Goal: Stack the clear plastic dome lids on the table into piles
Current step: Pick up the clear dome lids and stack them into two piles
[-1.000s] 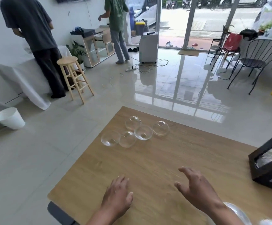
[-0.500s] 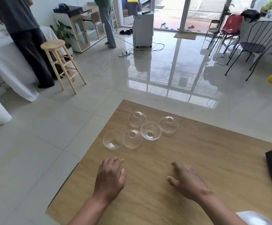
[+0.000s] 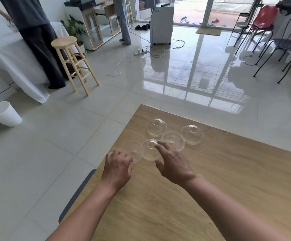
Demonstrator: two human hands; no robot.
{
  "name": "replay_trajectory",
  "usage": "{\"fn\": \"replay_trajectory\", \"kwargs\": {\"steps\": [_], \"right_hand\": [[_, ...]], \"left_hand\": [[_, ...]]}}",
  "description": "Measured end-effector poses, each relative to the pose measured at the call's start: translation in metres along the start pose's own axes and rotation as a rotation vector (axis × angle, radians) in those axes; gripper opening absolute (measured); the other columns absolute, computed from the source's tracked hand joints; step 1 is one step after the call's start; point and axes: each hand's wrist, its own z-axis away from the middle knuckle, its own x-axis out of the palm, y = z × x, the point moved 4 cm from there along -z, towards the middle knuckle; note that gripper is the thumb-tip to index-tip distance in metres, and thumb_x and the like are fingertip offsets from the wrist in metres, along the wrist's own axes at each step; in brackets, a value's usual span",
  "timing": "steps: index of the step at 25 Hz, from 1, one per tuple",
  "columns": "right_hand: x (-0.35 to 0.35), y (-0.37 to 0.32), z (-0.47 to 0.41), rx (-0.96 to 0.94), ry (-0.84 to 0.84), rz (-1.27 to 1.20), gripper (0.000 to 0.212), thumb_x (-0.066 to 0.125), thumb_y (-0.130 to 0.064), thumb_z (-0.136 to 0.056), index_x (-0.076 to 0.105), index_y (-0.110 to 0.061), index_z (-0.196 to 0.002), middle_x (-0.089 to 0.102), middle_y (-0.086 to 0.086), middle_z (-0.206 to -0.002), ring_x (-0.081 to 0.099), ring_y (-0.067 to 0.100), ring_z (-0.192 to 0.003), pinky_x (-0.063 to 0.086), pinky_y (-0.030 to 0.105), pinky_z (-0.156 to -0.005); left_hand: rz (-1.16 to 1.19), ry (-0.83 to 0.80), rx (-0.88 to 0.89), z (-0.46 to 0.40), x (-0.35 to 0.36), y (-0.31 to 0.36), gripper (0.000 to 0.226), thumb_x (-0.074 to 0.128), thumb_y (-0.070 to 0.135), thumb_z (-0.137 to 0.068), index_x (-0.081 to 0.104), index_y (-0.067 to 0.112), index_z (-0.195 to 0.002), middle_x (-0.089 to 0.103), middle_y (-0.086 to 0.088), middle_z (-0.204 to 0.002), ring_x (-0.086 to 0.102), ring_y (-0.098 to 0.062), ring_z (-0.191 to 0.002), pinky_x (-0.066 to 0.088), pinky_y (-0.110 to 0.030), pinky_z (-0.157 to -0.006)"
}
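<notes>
Several clear plastic dome lids lie singly near the far left corner of the wooden table [image 3: 228, 180]. The nearest-left lid [image 3: 132, 150] has its near rim under the fingertips of my left hand [image 3: 117, 168]. My right hand [image 3: 172, 162] is open above the near-middle lid [image 3: 149, 151], with fingers spread over it and over the edge of the centre lid [image 3: 173, 140]. Two more lids sit farther back: one at the far left [image 3: 156, 127] and one at the far right [image 3: 192, 134]. Neither hand has closed around a lid.
The table's left edge and far corner lie close to the lids. A grey chair back [image 3: 77, 193] pokes out at the table's left edge. On the floor beyond are a wooden stool [image 3: 71, 61], a white bin [image 3: 2, 113], two standing people and black wire chairs [image 3: 280, 44].
Both hands have moved forward across the table from near its front to the lids. The left now touches the nearest-left lid and the right hovers over the middle ones. The view tilted down.
</notes>
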Motion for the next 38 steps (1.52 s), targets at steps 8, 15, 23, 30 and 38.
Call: {"fn": "replay_trajectory", "kwargs": {"steps": [8,15,23,30,38], "right_hand": [[0.037,-0.006,-0.031,0.011,-0.198,0.115,0.061,0.065,-0.028,-0.088,0.039,-0.014,-0.141,0.024,0.011,-0.162,0.048,0.034,-0.134,0.052,0.045,-0.098],[0.037,-0.009,0.038,-0.029,-0.153,0.286,0.053,0.065,-0.040,-0.086,0.045,-0.021,-0.131,0.044,0.006,-0.144,0.049,0.028,-0.120,0.050,0.038,-0.091],[0.045,0.003,0.050,0.171,-0.401,0.269,0.071,0.074,-0.043,-0.079,0.039,-0.030,-0.139,0.043,0.005,-0.137,0.039,0.029,-0.121,0.048,0.045,-0.091],[0.018,0.031,0.121,0.329,-0.331,0.181,0.079,0.074,-0.054,-0.068,0.042,-0.031,-0.136,0.045,0.003,-0.131,0.040,0.026,-0.117,0.046,0.044,-0.093],[-0.082,0.070,0.245,0.568,0.154,-0.169,0.081,0.066,-0.057,-0.067,0.036,-0.040,-0.141,0.044,-0.011,-0.133,0.038,0.013,-0.123,0.045,0.029,-0.098]], "left_hand": [[1.143,-0.063,-0.505,0.061,0.000,-0.025,0.017,0.063,0.015,-0.096,0.073,0.030,-0.097,0.076,0.001,-0.085,0.074,-0.015,-0.080,0.059,-0.025,-0.069],[0.928,-0.111,-0.742,0.087,0.036,-0.043,0.015,0.069,0.023,-0.092,0.068,0.021,-0.107,0.074,0.003,-0.091,0.071,-0.013,-0.085,0.059,-0.030,-0.071],[0.206,-0.285,-0.117,0.094,0.033,0.007,0.107,0.055,0.088,-0.065,0.018,0.039,-0.153,0.035,0.014,-0.148,0.033,-0.010,-0.135,0.039,-0.035,-0.105],[0.141,-0.210,0.001,0.099,0.040,0.043,0.100,0.060,0.074,-0.058,0.041,0.031,-0.146,0.054,0.009,-0.122,0.046,-0.014,-0.106,0.048,-0.031,-0.082],[0.443,-0.363,0.210,0.085,0.036,0.175,0.097,0.069,0.072,-0.058,0.037,0.038,-0.143,0.048,0.014,-0.126,0.047,-0.009,-0.115,0.046,-0.030,-0.089]]}}
